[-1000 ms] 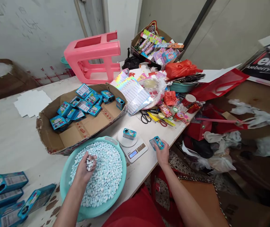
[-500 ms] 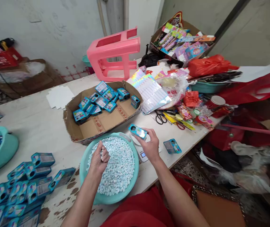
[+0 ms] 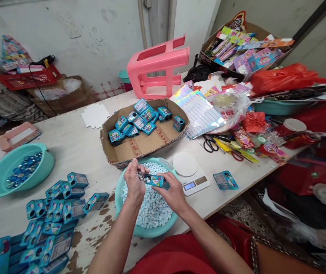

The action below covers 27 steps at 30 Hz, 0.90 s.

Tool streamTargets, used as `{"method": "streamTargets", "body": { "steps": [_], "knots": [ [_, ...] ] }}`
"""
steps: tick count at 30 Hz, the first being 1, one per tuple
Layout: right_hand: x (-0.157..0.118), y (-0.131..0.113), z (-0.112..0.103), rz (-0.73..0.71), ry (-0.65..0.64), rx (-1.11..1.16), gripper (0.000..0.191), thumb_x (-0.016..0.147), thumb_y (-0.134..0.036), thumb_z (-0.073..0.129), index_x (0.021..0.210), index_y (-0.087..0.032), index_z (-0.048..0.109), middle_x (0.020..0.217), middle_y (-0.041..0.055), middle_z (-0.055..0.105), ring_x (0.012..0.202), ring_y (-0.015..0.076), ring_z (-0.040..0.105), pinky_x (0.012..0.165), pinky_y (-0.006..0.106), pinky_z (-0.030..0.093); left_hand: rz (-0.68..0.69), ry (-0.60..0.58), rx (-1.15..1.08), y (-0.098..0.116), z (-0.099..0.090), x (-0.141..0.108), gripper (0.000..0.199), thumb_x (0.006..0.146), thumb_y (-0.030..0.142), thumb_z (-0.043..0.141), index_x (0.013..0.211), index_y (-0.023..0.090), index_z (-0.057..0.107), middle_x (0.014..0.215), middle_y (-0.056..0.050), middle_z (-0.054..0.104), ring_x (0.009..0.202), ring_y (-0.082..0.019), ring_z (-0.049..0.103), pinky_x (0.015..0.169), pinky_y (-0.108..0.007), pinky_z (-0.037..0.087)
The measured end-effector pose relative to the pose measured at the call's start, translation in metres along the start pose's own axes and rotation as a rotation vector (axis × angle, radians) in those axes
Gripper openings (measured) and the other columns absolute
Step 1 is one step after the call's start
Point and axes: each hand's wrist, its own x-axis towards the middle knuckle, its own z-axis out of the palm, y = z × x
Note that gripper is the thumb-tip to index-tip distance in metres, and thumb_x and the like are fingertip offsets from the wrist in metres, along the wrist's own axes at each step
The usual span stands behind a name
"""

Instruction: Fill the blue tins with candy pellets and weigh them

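My right hand [image 3: 173, 190] grips a small blue candy box [image 3: 155, 180] by its right end, over a teal basin [image 3: 172, 224]. Pale blue and white candies [image 3: 151, 215] fill this basin. At the box's round opening, my left hand [image 3: 135, 182] is closed around a few of the candies. Some show between its fingers and at the hole. Just right of the hands is a white kitchen scale [image 3: 201, 184] with a round plate and a lit display. Another blue box [image 3: 226, 180] lies on the table to the right of it.
Blue boxes lie in a cardboard tray [image 3: 120, 163] behind the basin. Several more boxes [image 3: 73, 209] stand at left, near a teal tub [image 3: 48, 163] of shiny blue pieces. A pink stool [image 3: 148, 64] lies at the back. Scissors [image 3: 209, 143] and packaging clutter the right.
My right hand has brought the box leftward from above the scale to over the basin. My left hand now meets the box's opening. The whole view has shifted left.
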Motion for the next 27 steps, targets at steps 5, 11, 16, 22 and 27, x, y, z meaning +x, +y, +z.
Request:
{"method": "streamTargets", "body": {
  "steps": [5, 11, 16, 22, 27],
  "knots": [
    [-0.001, -0.002, -0.001, 0.027, -0.014, 0.032, 0.034, 0.070, -0.021, 0.075, 0.101, -0.024, 0.063, 0.096, 0.0034, 0.063, 0.092, 0.0220, 0.058, 0.082, 0.034, 0.046, 0.007, -0.068, 0.037, 0.003, 0.006, -0.006, 0.036, 0.081, 0.038, 0.060, 0.058, 0.017, 0.042, 0.049, 0.006, 0.040, 0.044, -0.007, 0.042, 0.045, -0.020, 0.033],
    [-0.003, -0.001, -0.009, 0.109, -0.007, 0.147, 0.034, 0.068, -0.023, 0.076, 0.100, -0.023, 0.064, 0.096, 0.0030, 0.063, 0.092, 0.0213, 0.059, 0.082, 0.033, 0.046, -0.124, -0.048, -0.044, 0.014, 0.009, -0.007, 0.035, 0.080, 0.040, 0.061, 0.061, 0.017, 0.042, 0.048, 0.007, 0.032, 0.040, -0.005, 0.029, 0.039, -0.018, 0.024],
    [-0.005, 0.004, -0.025, 0.201, 0.037, 0.234, 0.034, 0.070, -0.028, 0.075, 0.101, -0.022, 0.063, 0.100, 0.0035, 0.063, 0.095, 0.0216, 0.059, 0.085, 0.033, 0.046, -0.045, -0.102, 0.214, 0.011, -0.018, -0.003, 0.034, 0.084, 0.046, 0.049, 0.063, 0.019, 0.045, 0.047, 0.006, 0.033, 0.040, -0.008, 0.032, 0.040, -0.020, 0.028],
    [0.002, 0.028, -0.048, 0.296, 0.022, 0.270, 0.035, 0.069, -0.032, 0.074, 0.101, -0.020, 0.063, 0.100, 0.0058, 0.064, 0.095, 0.0237, 0.060, 0.084, 0.034, 0.048, 0.137, -0.430, 1.069, -0.001, -0.064, 0.049, 0.018, 0.077, 0.038, 0.057, 0.072, 0.022, 0.061, 0.079, -0.003, 0.065, 0.080, -0.020, 0.059, 0.077, -0.033, 0.046],
    [0.026, 0.091, -0.078, 0.500, 0.439, 0.255, 0.054, 0.063, -0.044, 0.076, 0.107, -0.017, 0.059, 0.096, 0.0062, 0.066, 0.085, 0.0229, 0.062, 0.076, 0.034, 0.051, 0.327, -0.196, 1.750, 0.021, -0.055, 0.185, 0.036, 0.080, 0.037, 0.052, 0.111, 0.019, 0.054, 0.119, -0.012, 0.056, 0.109, -0.025, 0.052, 0.089, -0.036, 0.042]
  ]
}}
